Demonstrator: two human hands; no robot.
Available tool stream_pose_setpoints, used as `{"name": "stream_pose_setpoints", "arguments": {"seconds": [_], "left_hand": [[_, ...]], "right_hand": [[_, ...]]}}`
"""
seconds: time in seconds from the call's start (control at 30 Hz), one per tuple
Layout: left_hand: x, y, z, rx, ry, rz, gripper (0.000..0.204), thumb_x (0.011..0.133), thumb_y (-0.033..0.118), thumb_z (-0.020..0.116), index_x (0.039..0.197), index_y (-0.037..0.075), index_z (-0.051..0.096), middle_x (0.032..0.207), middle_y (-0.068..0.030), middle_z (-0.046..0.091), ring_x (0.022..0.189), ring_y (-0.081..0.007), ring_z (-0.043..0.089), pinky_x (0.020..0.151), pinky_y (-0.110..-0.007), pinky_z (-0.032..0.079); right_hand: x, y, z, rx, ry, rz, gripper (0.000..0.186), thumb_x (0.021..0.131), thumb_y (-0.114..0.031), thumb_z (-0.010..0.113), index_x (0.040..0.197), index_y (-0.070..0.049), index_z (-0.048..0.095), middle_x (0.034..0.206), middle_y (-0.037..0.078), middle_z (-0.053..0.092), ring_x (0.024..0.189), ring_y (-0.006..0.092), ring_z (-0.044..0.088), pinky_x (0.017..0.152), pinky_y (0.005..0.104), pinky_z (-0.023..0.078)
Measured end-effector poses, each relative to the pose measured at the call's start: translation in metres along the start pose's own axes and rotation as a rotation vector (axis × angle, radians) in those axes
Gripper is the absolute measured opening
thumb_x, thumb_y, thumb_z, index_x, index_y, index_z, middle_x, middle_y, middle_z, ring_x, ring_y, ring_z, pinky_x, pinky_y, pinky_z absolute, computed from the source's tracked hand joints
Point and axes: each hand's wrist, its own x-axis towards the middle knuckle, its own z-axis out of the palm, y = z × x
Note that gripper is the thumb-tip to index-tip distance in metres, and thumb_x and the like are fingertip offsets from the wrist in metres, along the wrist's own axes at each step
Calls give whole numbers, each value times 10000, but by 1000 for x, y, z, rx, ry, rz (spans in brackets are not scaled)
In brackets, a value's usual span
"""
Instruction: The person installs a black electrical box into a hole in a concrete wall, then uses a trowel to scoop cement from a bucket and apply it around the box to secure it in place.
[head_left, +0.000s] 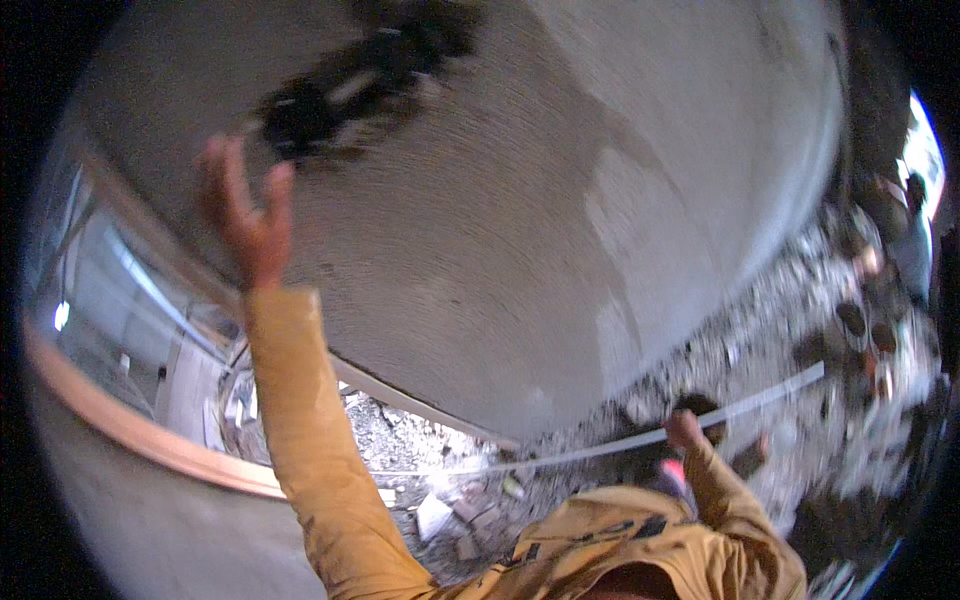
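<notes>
My left hand [250,215] is raised at the end of a stretched-out arm, its fingers apart and nothing in them. It is nearest to a dark, ragged recess [350,90] in the grey plastered wall [450,240]; motion blur hides what sits inside, and whether the fingertips touch the wall I cannot tell. Low down on the right, my right hand [685,430] is closed round a long, pale straightedge [765,396]. The bar lies almost level across the view, and its left end fades into the bright rubble.
A framed opening with an orange-brown edge [130,410] is on the left. Rubble and broken pieces [435,515] cover the ground below the wall. At the far right a person [910,245] stands near round, dark-mouthed containers [852,320].
</notes>
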Motion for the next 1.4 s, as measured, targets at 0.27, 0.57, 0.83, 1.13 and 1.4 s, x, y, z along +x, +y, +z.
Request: {"name": "stream_pose_setpoints", "arguments": {"seconds": [0.27, 0.57, 0.83, 1.13, 1.4], "left_hand": [[-326, 227, 4, -729, -800, -489, 359, 935, 285, 573, 1154, 2, 600, 1247, -165, 576, 1194, -316, 513, 1064, -445, 321], [-612, 393, -247, -727, -2405, -836, 432, 861, 399, 627, 1043, 8, 653, 1031, -197, 668, 995, -319, 634, 880, -407, 480], [-647, 498, -120, -554, -2257, -1104, 422, 887, 381, 617, 1141, 44, 630, 1060, -171, 670, 1005, -292, 634, 876, -382, 482], [-793, 717, 74, -1065, -2085, -1006, 372, 919, 315, 573, 1120, 7, 630, 1159, -183, 629, 1119, -303, 576, 984, -377, 424], [-799, 773, 130, -1061, -2174, -1024, 664, 902, 279, 564, 1440, -3, 297, 1499, -240, 262, 1401, -360, 238, 1149, -385, 184]], "right_hand": [[-94, -62, -105, 668, -224, 888, 332, 870, -385, 582, 968, -92, 705, 964, 212, 667, 898, 404, 636, 792, 462, 496], [-170, 24, -50, 562, -267, 1313, 362, 894, -403, 550, 1057, -111, 689, 954, 202, 669, 887, 380, 642, 812, 467, 495], [-110, 161, 77, 144, -244, 1171, 585, 816, -397, 650, 1301, -112, 488, 1328, 152, 481, 1202, 350, 474, 984, 461, 404], [-80, 227, 206, 134, -458, 866, 344, 827, -318, 603, 1026, -52, 513, 977, 215, 618, 862, 379, 653, 735, 474, 534], [-44, 206, 219, 198, -658, 650, 310, 893, -314, 446, 978, -38, 557, 869, 211, 666, 827, 359, 676, 718, 458, 547]]}}
